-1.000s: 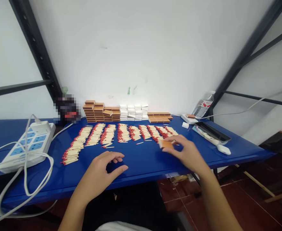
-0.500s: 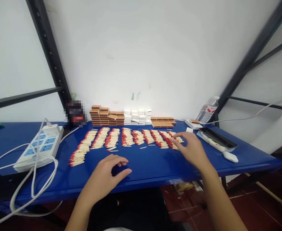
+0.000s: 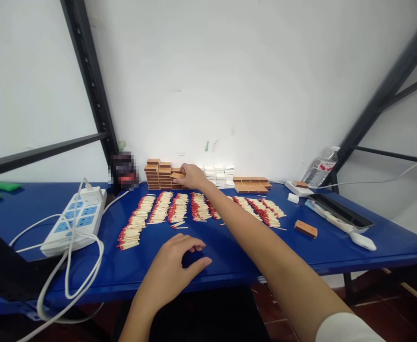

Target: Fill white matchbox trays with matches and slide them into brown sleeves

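Note:
My right hand reaches to the back of the table, its fingers closed on a brown matchbox at the top of the stacked brown matchboxes. Part of that stack and of the white stack beside it is hidden behind the hand. Several slanting rows of red-tipped matches lie in front of the stacks, some covered by my right forearm. My left hand hovers near the front edge, holding nothing, thumb and fingers apart. A single brown matchbox lies on the table right of the matches.
White matchbox trays and a lower brown row line the wall. At right are a tilted plastic bottle, a black tray and a white-handled item. A power strip with looping cables occupies the left.
My right hand has gone from the right-hand matches to the brown stack at the back and taken hold of a matchbox. A matchbox now shows where that hand was. The view has shifted slightly.

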### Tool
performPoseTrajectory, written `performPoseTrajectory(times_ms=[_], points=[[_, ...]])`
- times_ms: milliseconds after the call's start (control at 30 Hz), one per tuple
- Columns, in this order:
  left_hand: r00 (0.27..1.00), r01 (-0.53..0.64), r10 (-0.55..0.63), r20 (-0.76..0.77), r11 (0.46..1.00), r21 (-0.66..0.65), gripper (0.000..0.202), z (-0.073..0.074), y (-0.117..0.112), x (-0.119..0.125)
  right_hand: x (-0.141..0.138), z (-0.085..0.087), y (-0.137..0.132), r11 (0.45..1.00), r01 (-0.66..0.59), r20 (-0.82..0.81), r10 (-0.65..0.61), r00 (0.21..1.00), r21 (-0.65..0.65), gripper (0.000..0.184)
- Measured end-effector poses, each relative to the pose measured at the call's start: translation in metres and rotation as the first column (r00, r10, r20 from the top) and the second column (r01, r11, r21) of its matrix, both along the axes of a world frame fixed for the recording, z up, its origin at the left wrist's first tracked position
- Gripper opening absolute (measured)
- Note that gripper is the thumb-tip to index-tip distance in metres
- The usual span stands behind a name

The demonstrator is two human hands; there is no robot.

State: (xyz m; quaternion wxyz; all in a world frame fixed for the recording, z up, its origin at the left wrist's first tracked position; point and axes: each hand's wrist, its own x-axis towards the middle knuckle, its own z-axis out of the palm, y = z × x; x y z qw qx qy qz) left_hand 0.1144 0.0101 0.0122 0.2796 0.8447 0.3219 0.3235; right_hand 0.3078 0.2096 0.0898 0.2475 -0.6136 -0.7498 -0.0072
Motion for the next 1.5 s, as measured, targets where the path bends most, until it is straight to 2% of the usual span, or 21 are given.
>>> performPoseTrajectory(times_ms=[100, 200, 300, 367, 433, 500, 600, 667, 733, 767, 833, 867, 900, 933, 967, 1033, 1133, 1233, 1300, 1367, 1500], points=[[1.000, 0.009, -0.009, 0.003, 1.000, 0.000, 0.017, 0.000, 0.000, 0.000, -0.004, 0.000, 0.005, 1.000, 0.013, 0.004, -0.013, 1.000, -0.010, 0.046], [1.000, 0.011, -0.011, 0.018, 1.000, -0.007, 0.017, -0.001, 0.000, -0.001, 0.008, 0.010, -0.007, 1.000, 0.029, -0.014, -0.029, 0.999, 0.006, 0.050], [0.993, -0.075, 0.075, 0.087, 0.997, -0.001, 0.023, -0.003, 0.002, -0.001, 0.030, 0.024, -0.040, 1.000, 0.003, -0.024, -0.003, 1.000, -0.007, 0.046], [0.965, -0.219, 0.208, 0.160, 0.974, 0.059, 0.031, -0.004, 0.004, -0.002, 0.044, 0.029, -0.074, 0.991, -0.098, -0.025, 0.096, 0.995, -0.095, 0.041], [0.923, -0.344, 0.312, 0.227, 0.932, 0.117, 0.045, -0.004, 0.005, -0.002, 0.049, 0.025, -0.115, 0.914, -0.306, -0.087, 0.293, 0.952, -0.267, 0.042], [0.905, -0.386, 0.344, 0.251, 0.911, 0.144, 0.059, -0.004, 0.005, -0.002, 0.045, 0.014, -0.154, 0.820, -0.464, -0.165, 0.434, 0.886, -0.335, 0.041], [0.957, -0.272, 0.248, 0.152, 0.948, 0.165, 0.056, -0.004, 0.005, -0.002, 0.033, -0.009, -0.195, 0.791, -0.506, -0.208, 0.461, 0.862, -0.345, 0.034], [0.990, -0.139, 0.133, 0.044, 0.976, 0.170, 0.043, -0.005, 0.006, -0.002, 0.035, -0.017, -0.204, 0.800, -0.498, -0.208, 0.453, 0.867, -0.334, 0.037], [0.996, -0.080, 0.083, -0.009, 0.981, 0.175, 0.035, -0.006, 0.007, -0.002, 0.056, -0.015, -0.201, 0.826, -0.472, -0.210, 0.425, 0.880, -0.308, 0.043], [0.996, -0.078, 0.083, -0.020, 0.981, 0.180, 0.033, -0.006, 0.008, -0.002, 0.075, -0.012, -0.197, 0.849, -0.442, -0.213, 0.393, 0.895, -0.290, 0.044], [0.995, -0.086, 0.094, -0.033, 0.978, 0.188, 0.027, -0.007, 0.009, -0.002, 0.126, -0.002, -0.187, 0.954, -0.218, -0.229, 0.170, 0.958, -0.207, 0.042], [0.995, -0.086, 0.095, -0.039, 0.978, 0.190, 0.025, -0.008, 0.010, -0.002, 0.156, 0.001, -0.183, 0.989, -0.028, -0.205, -0.003, 0.979, -0.147, 0.040], [0.995, -0.085, 0.095, -0.042, 0.978, 0.193, 0.023, -0.008, 0.010, -0.002, 0.186, 0.003, -0.180, 0.968, 0.238, -0.162, -0.248, 0.955, -0.080, 0.039], [0.995, -0.086, 0.095, -0.042, 0.977, 0.195, 0.023, -0.008, 0.010, -0.002, 0.215, 0.002, -0.177, 0.854, 0.519, -0.113, -0.519, 0.847, -0.038, 0.038], [0.994, -0.091, 0.100, -0.039, 0.976, 0.199, 0.023, -0.009, 0.010, -0.002, 0.241, 0.000, -0.175, 0.759, 0.650, -0.087, -0.650, 0.755, -0.035, 0.036], [0.991, -0.118, 0.127, -0.031, 0.969, 0.217, 0.023, -0.009, 0.010, -0.001, 0.279, -0.011, -0.173, 0.637, 0.766, -0.043, -0.771, 0.636, -0.084, 0.034], [0.980, -0.189, 0.199, -0.006, 0.940, 0.284, 0.025, -0.011, 0.011, -0.001, 0.304, -0.031, -0.171, 0.534, 0.833, 0.005, -0.841, 0.540, -0.144, 0.030], [0.964, -0.255, 0.266, 0.016, 0.900, 0.354, 0.025, -0.013, 0.012, -0.002, 0.303, -0.038, -0.167, 0.498, 0.852, 0.014, -0.862, 0.507, -0.161, 0.025], [0.957, -0.272, 0.289, 0.016, 0.882, 0.385, 0.025, -0.013, 0.014, -0.003, 0.296, -0.032, -0.168, 0.507, 0.848, -0.004, -0.859, 0.512, -0.155, 0.022], [0.958, -0.265, 0.286, 0.011, 0.870, 0.415, 0.024, -0.013, 0.014, -0.004, 0.283, -0.021, -0.176, 0.564, 0.815, -0.044, -0.825, 0.564, -0.129, 0.019], [0.963, -0.246, 0.269, 0.023, 0.839, 0.485, 0.023, -0.010, 0.011, -0.001, 0.223, -0.013, -0.216, 0.823, 0.564, -0.140, -0.568, 0.811, -0.070, 0.024]])
